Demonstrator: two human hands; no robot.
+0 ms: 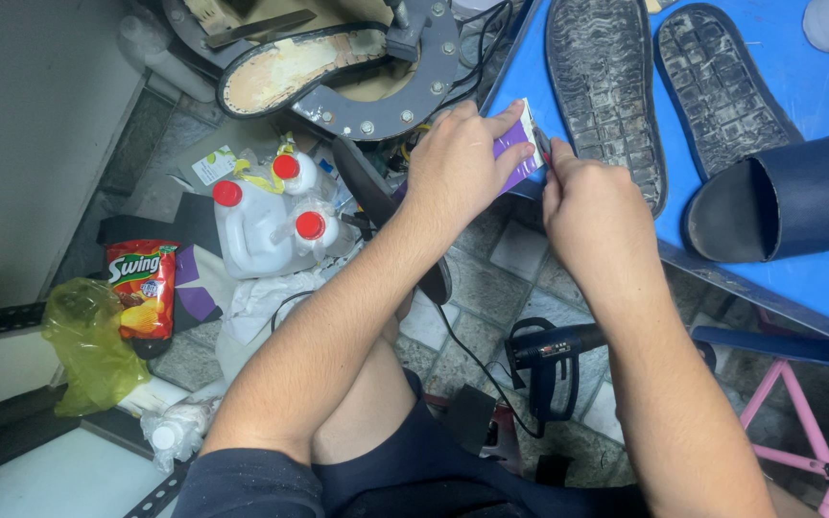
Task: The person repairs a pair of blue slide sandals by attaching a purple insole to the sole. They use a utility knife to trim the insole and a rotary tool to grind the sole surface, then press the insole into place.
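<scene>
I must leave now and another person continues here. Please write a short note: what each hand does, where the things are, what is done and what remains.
Left hand: grips a small purple-and-white box at the edge of the blue table.
Right hand: pinches a thin red-tipped tool against the box's end.
On the table: two worn black rubber soles, tread up, and a dark blue slide sandal.
Done: soles lie ready.
Left: box looks not yet open; contents cannot be seen.

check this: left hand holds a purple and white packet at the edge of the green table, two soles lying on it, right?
Not quite: the table is blue, not green, as the head view shows. The left hand does hold the purple and white packet at its edge, with two soles on it.
</scene>
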